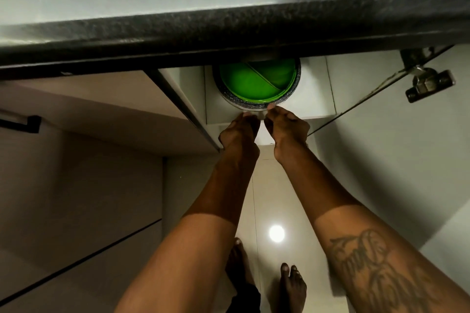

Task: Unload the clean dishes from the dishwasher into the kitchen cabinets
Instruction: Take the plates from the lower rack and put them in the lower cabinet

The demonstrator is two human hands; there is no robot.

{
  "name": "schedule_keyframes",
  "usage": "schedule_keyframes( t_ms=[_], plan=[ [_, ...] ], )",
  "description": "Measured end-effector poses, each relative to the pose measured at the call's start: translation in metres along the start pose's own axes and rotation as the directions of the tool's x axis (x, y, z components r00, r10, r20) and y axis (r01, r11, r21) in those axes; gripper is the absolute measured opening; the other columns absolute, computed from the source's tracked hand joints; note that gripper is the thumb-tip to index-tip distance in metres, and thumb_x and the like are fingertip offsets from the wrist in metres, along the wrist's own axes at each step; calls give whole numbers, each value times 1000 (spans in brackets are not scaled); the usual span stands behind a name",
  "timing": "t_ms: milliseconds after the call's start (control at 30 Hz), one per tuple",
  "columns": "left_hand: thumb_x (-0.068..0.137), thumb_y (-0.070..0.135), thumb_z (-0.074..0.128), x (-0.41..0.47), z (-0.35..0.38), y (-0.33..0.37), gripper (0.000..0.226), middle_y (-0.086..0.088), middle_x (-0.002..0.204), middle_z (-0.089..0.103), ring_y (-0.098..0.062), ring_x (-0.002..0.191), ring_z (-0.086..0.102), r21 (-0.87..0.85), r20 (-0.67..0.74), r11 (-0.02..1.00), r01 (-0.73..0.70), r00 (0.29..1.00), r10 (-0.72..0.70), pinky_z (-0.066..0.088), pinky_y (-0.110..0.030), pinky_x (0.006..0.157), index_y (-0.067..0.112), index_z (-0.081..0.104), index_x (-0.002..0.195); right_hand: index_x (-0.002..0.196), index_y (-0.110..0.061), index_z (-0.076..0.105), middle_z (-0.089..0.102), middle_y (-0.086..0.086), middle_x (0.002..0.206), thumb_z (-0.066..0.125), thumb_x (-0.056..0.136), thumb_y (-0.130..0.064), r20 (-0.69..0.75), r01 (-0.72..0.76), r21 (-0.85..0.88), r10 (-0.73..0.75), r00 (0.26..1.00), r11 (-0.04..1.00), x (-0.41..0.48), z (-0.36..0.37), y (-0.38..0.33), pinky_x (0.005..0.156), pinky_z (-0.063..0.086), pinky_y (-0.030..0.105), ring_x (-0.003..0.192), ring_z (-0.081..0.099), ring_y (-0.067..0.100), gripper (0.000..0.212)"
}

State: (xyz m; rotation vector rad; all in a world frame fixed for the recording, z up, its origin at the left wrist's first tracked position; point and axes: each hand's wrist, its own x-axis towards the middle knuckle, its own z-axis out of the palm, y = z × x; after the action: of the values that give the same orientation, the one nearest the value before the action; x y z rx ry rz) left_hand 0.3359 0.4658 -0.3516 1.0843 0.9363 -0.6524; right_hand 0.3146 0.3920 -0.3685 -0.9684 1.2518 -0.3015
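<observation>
A stack of plates (256, 105) stands on the white shelf (312, 94) of an open lower cabinet, under the counter. The top one is a green divided plate (251, 84); below it lie a speckled dark-rimmed plate and a pale one. My left hand (239, 132) and my right hand (286, 126) reach down side by side, fingertips pressed against the stack's near edge. Whether the fingers grip the plates or just touch them is unclear. The far part of the stack is hidden by the counter.
The dark stone counter edge (229, 33) overhangs the cabinet. The open cabinet door (407, 147) with its metal hinge (429, 84) stands to the right. Closed drawer fronts with a black handle (23, 122) are on the left. My bare feet (290, 284) are on the glossy tile floor.
</observation>
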Motion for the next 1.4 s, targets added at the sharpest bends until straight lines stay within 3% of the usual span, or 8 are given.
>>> schedule_keyframes(
  t_ms=[67, 233, 400, 867, 1067, 1200, 1300, 1400],
  plan=[
    [97, 3, 64, -6, -4, 2, 9, -16, 96, 73, -24, 83, 72, -35, -39, 999, -3, 999, 2, 62, -23, 71, -2, 70, 101, 93, 2, 75, 71, 5, 77, 77, 81, 5, 54, -34, 39, 31, 998, 999, -12, -9, 1, 77, 61, 32, 78, 66, 19, 12],
    [102, -2, 50, -37, -34, -6, 34, -4, 91, 66, -10, 74, 67, 17, 121, 999, -50, 991, 48, 59, -18, 67, -3, 55, 135, 87, -8, 74, 73, -3, 71, 78, 82, 2, 86, -40, 55, 35, 996, 998, -46, -39, 4, 80, 61, 32, 72, 69, 11, 12],
    [96, 2, 66, -73, -48, -28, 10, -12, 96, 74, -22, 85, 72, 49, 29, 990, -130, 991, 128, 62, -28, 79, 7, 72, 101, 105, 1, 73, 74, 5, 85, 75, 84, 3, 143, -34, 70, 24, 989, 997, -85, -70, 5, 88, 60, 35, 86, 70, 19, 22],
    [83, 0, 78, -180, -89, -208, 14, -16, 94, 78, -28, 91, 75, 55, -27, 983, -177, 983, 179, 62, -40, 87, 11, 77, 92, 85, -17, 79, 78, 8, 89, 77, 82, -2, 234, 1, -57, 12, 972, 998, -163, -237, 42, 90, 60, 42, 96, 74, 28, 15],
    [81, 1, 79, -230, -85, -302, 22, -15, 93, 78, -31, 93, 76, 153, -20, 970, -190, 981, 195, 62, -42, 86, 7, 78, 101, 84, -17, 79, 78, 9, 90, 73, 83, 3, 166, -49, -71, 60, 984, 996, -176, -347, 51, 86, 59, 38, 97, 73, 30, 21],
    [74, -1, 82, -255, -76, -352, 41, 0, 90, 78, -16, 88, 75, 334, 60, 906, -259, 965, 254, 61, -35, 89, 9, 77, 113, 88, -10, 79, 78, 11, 88, 73, 81, 5, -1, -90, -51, 90, 996, 995, -176, -412, 52, 87, 60, 40, 92, 75, 30, 18],
    [65, 10, 92, -262, -63, -365, 62, 11, 94, 76, -10, 91, 73, 410, 144, 842, -351, 936, 320, 61, -34, 91, 14, 72, 123, 90, -6, 78, 77, 11, 84, 75, 84, -3, -158, 3, -12, -4, 987, 1000, -173, -436, 35, 70, 62, 30, 73, 74, 18, 7],
    [64, 16, 96, -269, -45, -361, 70, 1, 113, 76, -7, 97, 70, 437, 121, 784, -441, 893, 434, 56, -20, 91, 10, 69, 129, 95, -13, 78, 78, 8, 89, 74, 89, -11, -91, 144, 48, -139, 986, 988, -162, -441, 15, 69, 60, 27, 83, 76, 20, 7]
  ],
)
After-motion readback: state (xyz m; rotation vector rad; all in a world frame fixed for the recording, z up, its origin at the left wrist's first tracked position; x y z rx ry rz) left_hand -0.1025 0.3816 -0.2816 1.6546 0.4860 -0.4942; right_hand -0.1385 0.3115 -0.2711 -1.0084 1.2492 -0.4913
